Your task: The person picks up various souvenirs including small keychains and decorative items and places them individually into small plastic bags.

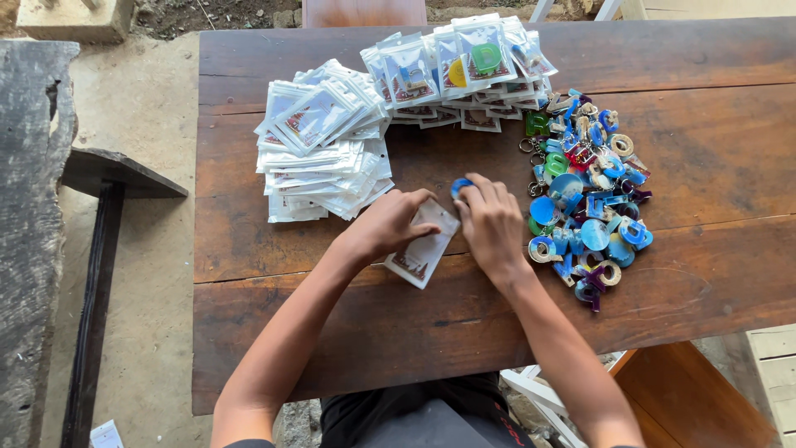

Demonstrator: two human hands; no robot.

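Note:
My left hand (390, 222) grips a small clear plastic packet (424, 247) with a printed card inside, lying on the dark wooden table (332, 332). My right hand (491, 222) holds a blue round keychain piece (460, 186) at the packet's upper end. Both hands meet near the middle of the table. Just right of my right hand lies a heap of loose colourful letter keychains (587, 195), mostly blue, green and purple.
A pile of empty clear packets (323, 141) sits at the left back. A row of filled packets (460, 66) lies along the far edge. A wooden bench (99, 249) stands left of the table, and a wooden chair part (688, 398) shows at lower right.

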